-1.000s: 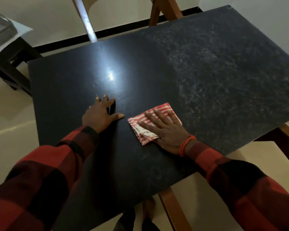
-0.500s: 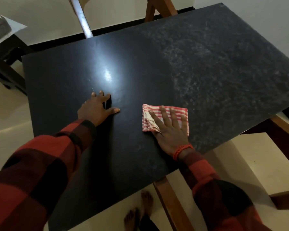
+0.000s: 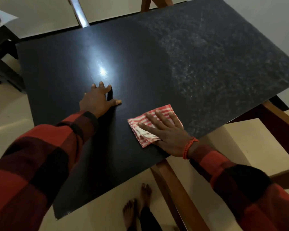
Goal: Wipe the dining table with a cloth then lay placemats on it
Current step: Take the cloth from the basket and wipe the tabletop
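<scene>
The dark dining table (image 3: 140,64) shows a dusty, smeared patch toward its far right corner, lying up and right of the folded red-striped cloth (image 3: 150,125) near the front edge. The right hand (image 3: 167,132) presses the cloth flat with straight fingers; the left hand (image 3: 98,100) rests spread on the top, farther from the patch

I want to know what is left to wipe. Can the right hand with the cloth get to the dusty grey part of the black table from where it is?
Probably yes. The right hand presses the red-and-white striped cloth flat beside the dusty grey patch of the black table; nothing lies between them.
</scene>
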